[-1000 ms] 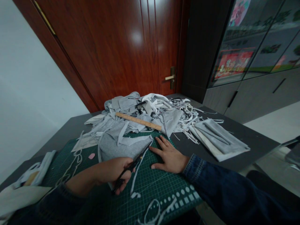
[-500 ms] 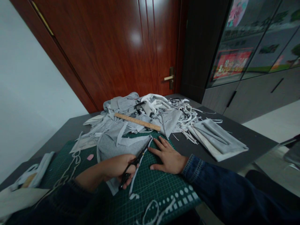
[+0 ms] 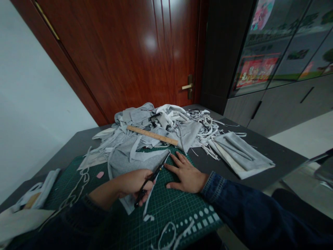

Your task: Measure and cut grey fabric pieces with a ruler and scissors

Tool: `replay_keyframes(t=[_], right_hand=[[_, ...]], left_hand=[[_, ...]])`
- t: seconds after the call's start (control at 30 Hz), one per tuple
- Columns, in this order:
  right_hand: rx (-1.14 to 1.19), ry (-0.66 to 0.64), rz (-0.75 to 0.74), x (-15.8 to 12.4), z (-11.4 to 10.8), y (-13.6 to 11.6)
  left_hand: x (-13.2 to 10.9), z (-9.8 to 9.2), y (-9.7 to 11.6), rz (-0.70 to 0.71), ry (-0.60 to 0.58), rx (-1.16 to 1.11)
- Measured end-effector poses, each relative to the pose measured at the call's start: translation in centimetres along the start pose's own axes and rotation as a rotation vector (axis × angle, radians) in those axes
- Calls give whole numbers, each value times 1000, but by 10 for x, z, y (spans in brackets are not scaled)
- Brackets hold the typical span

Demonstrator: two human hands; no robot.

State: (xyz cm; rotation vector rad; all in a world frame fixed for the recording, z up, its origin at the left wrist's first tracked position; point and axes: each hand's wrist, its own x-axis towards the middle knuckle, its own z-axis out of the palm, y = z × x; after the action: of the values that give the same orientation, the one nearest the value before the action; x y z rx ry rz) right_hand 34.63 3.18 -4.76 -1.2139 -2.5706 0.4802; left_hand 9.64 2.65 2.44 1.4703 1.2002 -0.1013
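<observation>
Logging left to right: left hand (image 3: 131, 184) clamped on black-handled steel scissors (image 3: 150, 181), which I see further along the grey jersey fabric piece (image 3: 127, 161) than a second ago (cut lengthening); right hand (image 3: 186, 176) flat, open, beside it on green gridded cutting mat (image 3: 182, 208).

- Two hands showed: left hand (image 3: 131, 183) and right hand (image 3: 187, 175).
- One scissors (image 3: 151, 180).
- One wooden ruler (image 3: 152, 135), at twelve o'clock from the hands.
- One cutting mat (image 3: 179, 208).
- One pink chalk (image 3: 100, 174), at nine o'clock.
- One folded grey stack (image 3: 243, 152), at two o'clock.
</observation>
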Motion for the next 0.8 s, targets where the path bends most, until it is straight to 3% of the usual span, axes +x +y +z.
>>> replay_keyframes(t=[0.8], right_hand=[[-18, 8, 24, -2, 1, -3]], left_hand=[[6, 1, -5, -49, 39, 82]])
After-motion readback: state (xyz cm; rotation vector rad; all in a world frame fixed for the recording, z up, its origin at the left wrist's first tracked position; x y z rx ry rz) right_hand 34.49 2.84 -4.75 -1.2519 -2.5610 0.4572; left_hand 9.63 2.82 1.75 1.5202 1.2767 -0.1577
